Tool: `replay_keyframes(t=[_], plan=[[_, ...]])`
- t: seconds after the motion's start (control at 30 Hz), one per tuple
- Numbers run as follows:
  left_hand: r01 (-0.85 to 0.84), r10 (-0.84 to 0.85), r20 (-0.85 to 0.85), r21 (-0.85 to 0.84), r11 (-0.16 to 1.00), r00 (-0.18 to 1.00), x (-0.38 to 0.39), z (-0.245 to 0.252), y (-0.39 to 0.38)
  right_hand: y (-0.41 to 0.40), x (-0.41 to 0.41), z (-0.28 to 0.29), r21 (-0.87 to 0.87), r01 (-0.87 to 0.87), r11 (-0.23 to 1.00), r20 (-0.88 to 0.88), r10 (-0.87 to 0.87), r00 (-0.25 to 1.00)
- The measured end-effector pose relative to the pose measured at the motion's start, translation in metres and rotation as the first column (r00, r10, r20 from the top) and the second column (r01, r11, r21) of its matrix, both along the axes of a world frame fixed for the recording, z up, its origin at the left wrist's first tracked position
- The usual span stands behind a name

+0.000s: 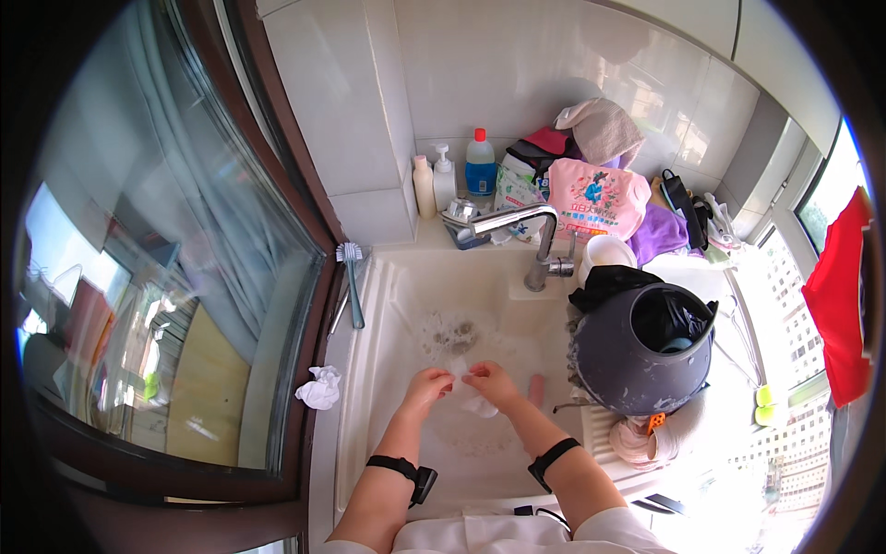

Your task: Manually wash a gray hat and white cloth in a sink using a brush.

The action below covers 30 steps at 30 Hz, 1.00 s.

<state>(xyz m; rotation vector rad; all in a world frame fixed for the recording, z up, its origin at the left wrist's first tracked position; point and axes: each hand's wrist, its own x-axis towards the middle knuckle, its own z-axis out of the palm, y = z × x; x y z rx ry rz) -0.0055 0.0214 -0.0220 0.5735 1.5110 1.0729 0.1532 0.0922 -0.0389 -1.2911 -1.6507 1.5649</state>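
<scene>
Above a cream-coloured sink (387, 443), both hands are close together with bent fingers. My left hand (428, 389) and my right hand (493, 382) pinch a small white piece of cloth (458, 367) between them; its shape is hard to make out. Just under the right hand, more white wet cloth (482, 407) lies in the basin, and I cannot tell whether it is the same piece. Foam surrounds the drain (460, 336) beyond my hands. A pink bar-like object (536, 390) rests to the right of the right hand.
A chrome faucet (542, 242) stands at the back. On the right are a grey bin (609, 360) with a black liner and a white tub (608, 253). A brush (353, 284) and crumpled white paper (320, 388) lie left. Bottles (480, 166) and a pink bag (599, 197) line the wall.
</scene>
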Motion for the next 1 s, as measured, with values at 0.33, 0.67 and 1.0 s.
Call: replay_keyframes(t=[0.33,0.67,1.0], plan=[[0.044,-0.04,-0.031,0.152,0.987,0.999,0.0,0.027,-0.024,-0.016,-0.004,0.039,-0.341,-0.218,0.914,-0.214,0.15,0.965],[-0.15,0.188,-0.123,0.265,0.952,0.974,-0.008,0.031,-0.033,-0.03,0.0,0.055,-0.426,-0.222,0.877,-0.357,0.063,0.932],[-0.171,0.181,-0.032,0.202,0.964,0.983,0.001,0.045,-0.035,-0.034,-0.001,0.058,-0.346,-0.19,0.919,-0.455,0.013,0.89]])
